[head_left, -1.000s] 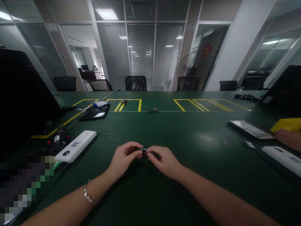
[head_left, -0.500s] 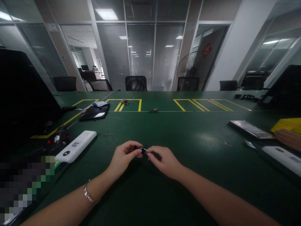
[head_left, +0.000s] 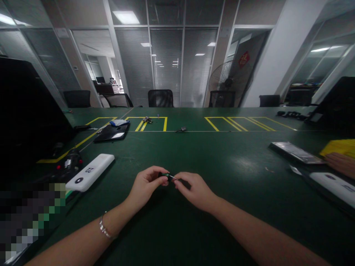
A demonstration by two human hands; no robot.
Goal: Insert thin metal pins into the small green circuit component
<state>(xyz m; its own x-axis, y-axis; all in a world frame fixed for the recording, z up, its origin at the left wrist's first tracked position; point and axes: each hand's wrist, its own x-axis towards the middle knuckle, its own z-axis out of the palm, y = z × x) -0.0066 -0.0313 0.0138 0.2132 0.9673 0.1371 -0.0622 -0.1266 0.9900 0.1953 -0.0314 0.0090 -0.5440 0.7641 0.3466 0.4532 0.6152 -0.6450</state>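
My left hand (head_left: 148, 184) is closed, with thumb and fingers pinching a small black and green object (head_left: 167, 175). Its exact kind is too small to make out. A thin silver rod (head_left: 173, 177) reaches from it toward my right hand (head_left: 194, 190). Thumb and forefinger of that hand pinch the rod's far end, the fingertips partly covering it. Whether rod and object are one piece I cannot tell. Both hands are close together above the green table (head_left: 177, 151).
At left lie a white power bank (head_left: 93, 171), a black tablet (head_left: 112, 132) and a dark screen (head_left: 24, 111). Small metal parts (head_left: 148, 120) and another metal piece (head_left: 182, 129) sit farther back. At right are a boxy device (head_left: 296, 152), a second white power bank (head_left: 334, 186) and another person's hand (head_left: 341, 164) on yellow cloth.
Almost nothing differs. Both hands keep the same place and hold, and the view has shifted only very slightly.
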